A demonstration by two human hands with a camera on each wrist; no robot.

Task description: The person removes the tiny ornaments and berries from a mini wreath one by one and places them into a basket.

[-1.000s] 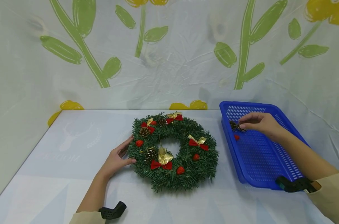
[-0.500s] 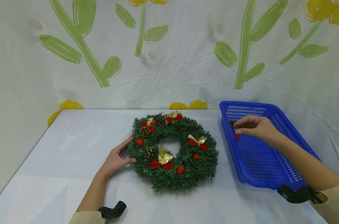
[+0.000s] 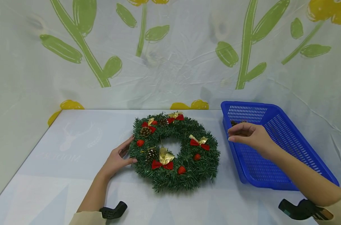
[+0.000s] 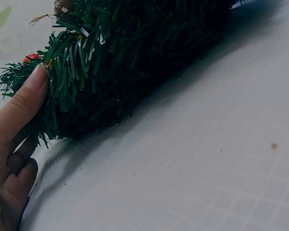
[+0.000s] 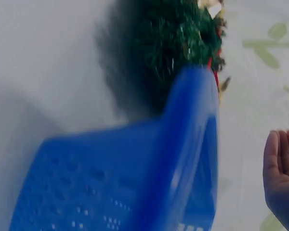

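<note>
Flowered sheeting backs the table (image 3: pixel 60 175). Left hand (image 3: pixel 117 159) steadies the wreath (image 3: pixel 174 150) at centre, fingers relaxed. Right hand (image 3: pixel 250 135) pinches something small, unclear what, over the basket (image 3: pixel 286 131); best seat it gently among the needles.

Wreath (image 3: pixel 174 151): mid-bench (image 3: pixel 60 175), left of basket.
Basket (image 3: pixel 274 147): on bench, right of wreath, near back wall.
Pine cone (image 3: pixel 234 123): in basket's far left corner.
Left hand (image 3: pixel 117 159): on bench, touching wreath's left edge.
Right hand (image 3: pixel 250 136): above basket's left rim, between wreath and basket.
</note>
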